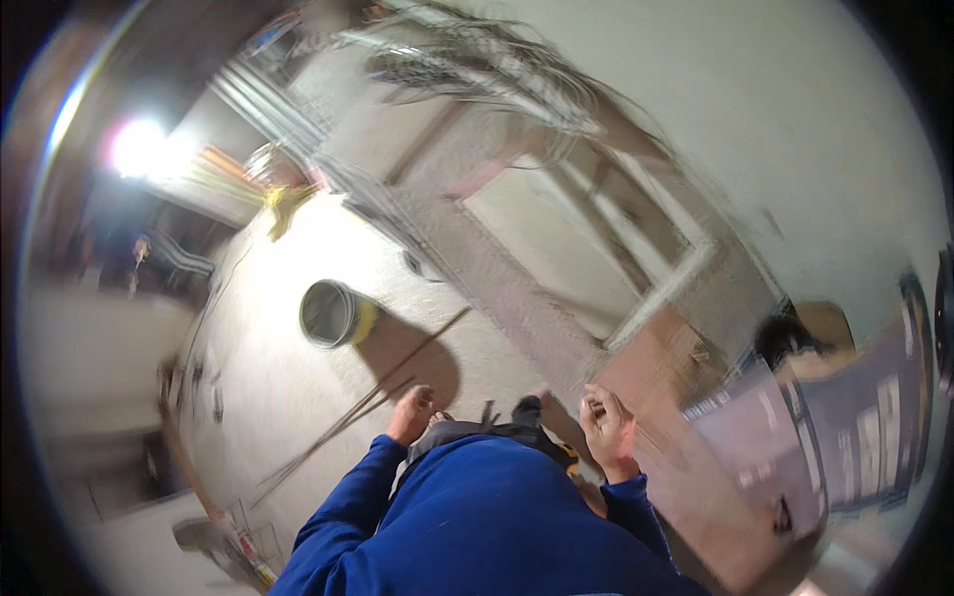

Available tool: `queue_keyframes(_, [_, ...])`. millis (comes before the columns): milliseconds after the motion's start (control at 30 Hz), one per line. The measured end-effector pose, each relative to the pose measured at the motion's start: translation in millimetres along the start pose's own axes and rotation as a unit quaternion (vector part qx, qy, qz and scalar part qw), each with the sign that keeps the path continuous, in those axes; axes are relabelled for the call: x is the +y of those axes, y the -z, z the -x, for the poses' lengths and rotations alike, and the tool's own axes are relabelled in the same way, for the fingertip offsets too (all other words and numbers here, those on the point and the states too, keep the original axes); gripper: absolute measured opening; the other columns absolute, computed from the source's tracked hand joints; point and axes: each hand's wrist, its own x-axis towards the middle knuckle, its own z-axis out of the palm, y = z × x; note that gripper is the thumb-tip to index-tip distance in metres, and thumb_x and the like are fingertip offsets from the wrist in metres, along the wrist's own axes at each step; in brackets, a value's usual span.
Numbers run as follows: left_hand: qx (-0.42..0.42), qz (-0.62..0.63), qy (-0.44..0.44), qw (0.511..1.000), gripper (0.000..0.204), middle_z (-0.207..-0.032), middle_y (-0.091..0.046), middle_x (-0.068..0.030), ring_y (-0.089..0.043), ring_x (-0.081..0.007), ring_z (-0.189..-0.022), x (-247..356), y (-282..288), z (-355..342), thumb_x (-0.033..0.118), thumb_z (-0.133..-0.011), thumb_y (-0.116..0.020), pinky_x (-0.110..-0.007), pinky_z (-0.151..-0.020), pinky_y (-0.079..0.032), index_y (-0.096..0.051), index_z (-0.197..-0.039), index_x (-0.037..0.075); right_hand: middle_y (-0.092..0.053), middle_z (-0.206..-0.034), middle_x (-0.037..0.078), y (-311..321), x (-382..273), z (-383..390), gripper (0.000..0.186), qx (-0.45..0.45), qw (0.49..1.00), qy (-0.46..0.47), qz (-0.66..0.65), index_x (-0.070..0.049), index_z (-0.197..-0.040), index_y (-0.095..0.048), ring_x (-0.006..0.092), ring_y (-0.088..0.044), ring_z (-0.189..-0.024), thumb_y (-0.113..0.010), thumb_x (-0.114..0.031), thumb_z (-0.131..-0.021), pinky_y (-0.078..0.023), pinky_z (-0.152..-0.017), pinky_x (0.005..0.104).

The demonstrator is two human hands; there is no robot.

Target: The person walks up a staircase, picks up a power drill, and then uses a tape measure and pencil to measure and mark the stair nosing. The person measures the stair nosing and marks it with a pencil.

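My left hand (409,415) is in front of my waist, its fingers curled inward, and nothing shows in it. Off to the right, my right hand (608,427) is raised beside a brown board-like surface, its fingers loosely bent and slightly apart; I see nothing in it. Neither hand appears to touch anything. Beyond my left hand, a round bucket (330,314) with a grey inside and a yellowish side stands on the pale floor, casting a dark shadow. Thin dark rods or strips (343,422) lie on the floor left of my left hand. Motion blurs much of the view.
Large purple-grey printed packages (765,437) stand at the right. Ahead lies a framed pale panel (556,248), with a tangle of wires or cables (477,65) behind it. A bright lamp (139,149) shines at the far left, near a yellow thing (283,204) I cannot make out.
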Motion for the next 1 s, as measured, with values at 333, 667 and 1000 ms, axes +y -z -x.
queue_keyframes(333, [0.221, -0.003, 0.411, 0.885, 0.038, -0.075, -0.073, -0.0168, -0.070, -0.0265, -0.061, -412, 91, 252, 0.034, -0.085, -0.071, -0.038, -0.057, -0.056, -0.073, -0.099, -0.001, -0.074, -0.105, 0.018, -163, -91, -38, 0.034, -0.227, 0.943, 0.121, 0.212, -0.004, -0.120, -0.067, 0.0332, -0.072, -0.095, -0.071, -0.014, -0.088, -0.056, -0.079, 0.0411])
queue_keyframes(667, [0.500, 0.362, 0.430, 0.659, 0.038, -0.089, -0.076, -0.0148, -0.074, -0.0249, -0.078, -428, 85, 375, 0.032, -0.086, -0.071, -0.037, -0.074, -0.059, -0.072, -0.103, -0.002, -0.068, -0.077, 0.010, -392, -31, 30, 0.031, -0.602, 0.700, -0.221, 0.313, 0.007, -0.114, -0.068, 0.0194, -0.064, -0.061, -0.069, -0.007, -0.087, -0.054, -0.053, 0.0364])
queue_keyframes(1000, [0.609, 0.520, 0.455, 0.389, 0.036, -0.099, -0.073, -0.0105, -0.071, -0.0208, -0.084, -378, 58, 503, 0.023, -0.094, -0.066, -0.036, -0.073, -0.057, -0.066, -0.119, -0.002, -0.054, -0.065, 0.005, -604, -54, -44, 0.019, -0.587, 0.763, -0.174, 0.209, -0.011, -0.074, -0.053, 0.0208, -0.055, -0.050, -0.054, -0.002, -0.090, -0.039, -0.039, 0.0378])
